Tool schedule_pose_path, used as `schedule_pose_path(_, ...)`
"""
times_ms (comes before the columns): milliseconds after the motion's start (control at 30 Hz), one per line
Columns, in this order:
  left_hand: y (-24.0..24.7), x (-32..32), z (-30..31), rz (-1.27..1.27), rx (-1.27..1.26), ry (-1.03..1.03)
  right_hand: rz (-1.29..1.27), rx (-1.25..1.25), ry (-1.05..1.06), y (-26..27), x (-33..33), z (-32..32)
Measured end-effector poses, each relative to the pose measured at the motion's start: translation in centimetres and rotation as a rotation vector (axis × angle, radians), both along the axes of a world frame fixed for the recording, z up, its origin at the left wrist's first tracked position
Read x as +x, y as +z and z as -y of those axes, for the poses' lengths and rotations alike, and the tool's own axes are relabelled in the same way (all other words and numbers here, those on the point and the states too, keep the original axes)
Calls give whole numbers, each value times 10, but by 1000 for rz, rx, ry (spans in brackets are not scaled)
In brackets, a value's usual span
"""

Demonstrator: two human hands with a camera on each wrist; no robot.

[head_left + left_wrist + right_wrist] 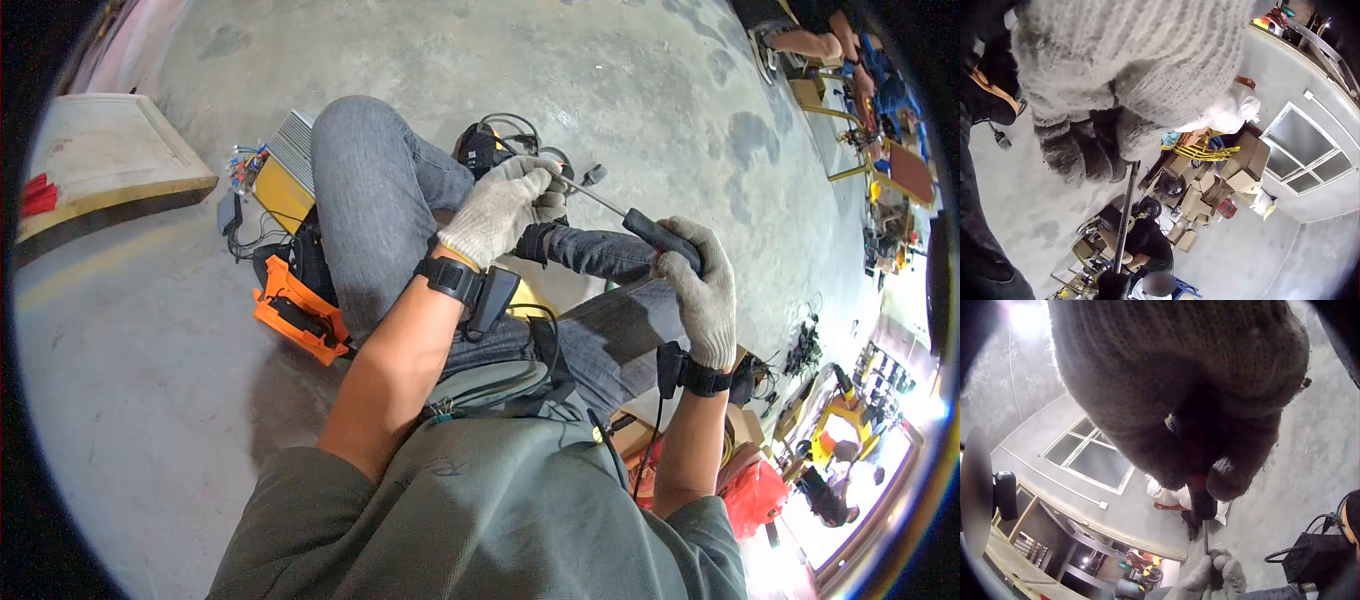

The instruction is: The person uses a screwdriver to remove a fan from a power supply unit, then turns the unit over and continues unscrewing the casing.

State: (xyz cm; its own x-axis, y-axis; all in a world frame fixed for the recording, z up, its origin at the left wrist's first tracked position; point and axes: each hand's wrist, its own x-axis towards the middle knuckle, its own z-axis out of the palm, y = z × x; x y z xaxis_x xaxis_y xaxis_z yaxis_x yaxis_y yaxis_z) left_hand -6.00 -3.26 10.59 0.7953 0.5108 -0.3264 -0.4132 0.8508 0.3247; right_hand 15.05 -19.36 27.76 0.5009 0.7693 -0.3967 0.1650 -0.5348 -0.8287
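Observation:
A screwdriver with a black handle (660, 238) and a thin metal shaft (597, 196) spans the two gloved hands above the lap. My right hand (708, 285), in a pale knitted work glove, grips the handle. At the shaft's far end my left hand (503, 207), gloved alike, pinches the metal with curled fingers. The left wrist view shows the shaft (1125, 219) running from beside the glove (1129, 75) down to the dark handle. In the right wrist view the glove (1179, 369) wraps the handle, and its inner side is dark. The screwdriver's tip is mostly hidden by the left fingers.
Both legs in grey jeans (365, 200) are bent on the concrete floor. Left of them lie an orange and black case (300, 315) and a yellow box with a ribbed grey top (285, 180). A black device with cables (485, 148) stands ahead. Another person (810, 42) sits at far right.

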Motion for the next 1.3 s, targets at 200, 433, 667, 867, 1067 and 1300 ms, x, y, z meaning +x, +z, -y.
schedule_pose_path(200, 1, 0, 0, -87, 54, -5, -6, 5, 6, 2, 0, 2)
schedule_pose_path(433, -2, 1, -1, -86, 56, -13, -3, 23, 3, 2, 1, 4)
schedule_pose_path(667, 1, 2, -1, -72, 66, -13, -8, 17, 9, 4, 2, 2)
schedule_pose_path(867, -1, 4, 0, -63, 72, -12, -29, 40, -6, 6, -1, 0)
schedule_pose_path(1067, 11, 4, -5, -219, 151, -72, -27, -33, -8, 8, 3, -2)
schedule_pose_path(1300, 28, 3, -5, -440, 264, -154, 18, 8, -64, 8, -1, -5)
